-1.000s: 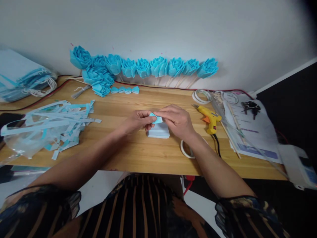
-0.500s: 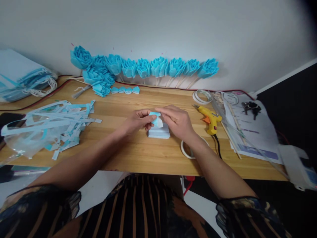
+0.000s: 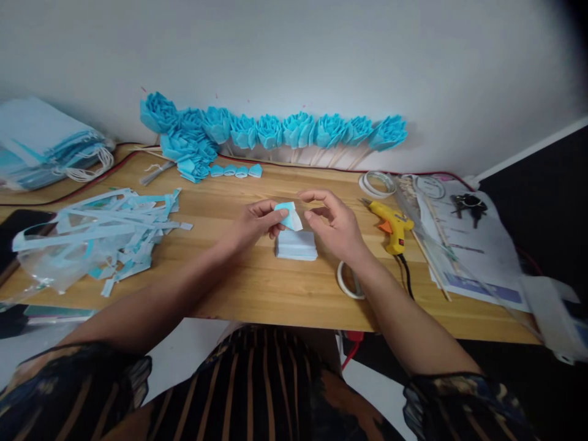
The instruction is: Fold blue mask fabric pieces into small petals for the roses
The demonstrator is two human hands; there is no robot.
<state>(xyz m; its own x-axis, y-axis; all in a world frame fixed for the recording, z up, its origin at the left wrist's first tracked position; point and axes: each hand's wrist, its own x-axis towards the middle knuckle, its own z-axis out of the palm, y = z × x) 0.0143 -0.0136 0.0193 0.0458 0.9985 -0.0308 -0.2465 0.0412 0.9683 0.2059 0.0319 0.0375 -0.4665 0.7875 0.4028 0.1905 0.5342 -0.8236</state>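
Between the thumb and fingers of my left hand (image 3: 263,218) is a small piece of blue and white fabric (image 3: 290,217), partly folded, its white side facing right. My right hand (image 3: 334,223) hovers just to the right of it, thumb and fingers apart, with nothing visible between them. Below the piece lies a stack of white fabric pieces (image 3: 296,246) on the wooden table (image 3: 239,275). Farther back, several folded blue petals (image 3: 236,171) sit in a short row.
Blue fabric flowers (image 3: 298,130) on sticks lean along the wall. Fabric scraps (image 3: 124,226) heap at left, near a pile of face masks (image 3: 50,144). On the right are a yellow glue gun (image 3: 390,224), tape rolls (image 3: 376,184), keys (image 3: 469,203) and a printed sheet (image 3: 478,251).
My right hand has come off the fabric piece, moving slightly right with its fingers spreading. The piece stays in my left hand, its folded edge now looser. The view has shifted a little.
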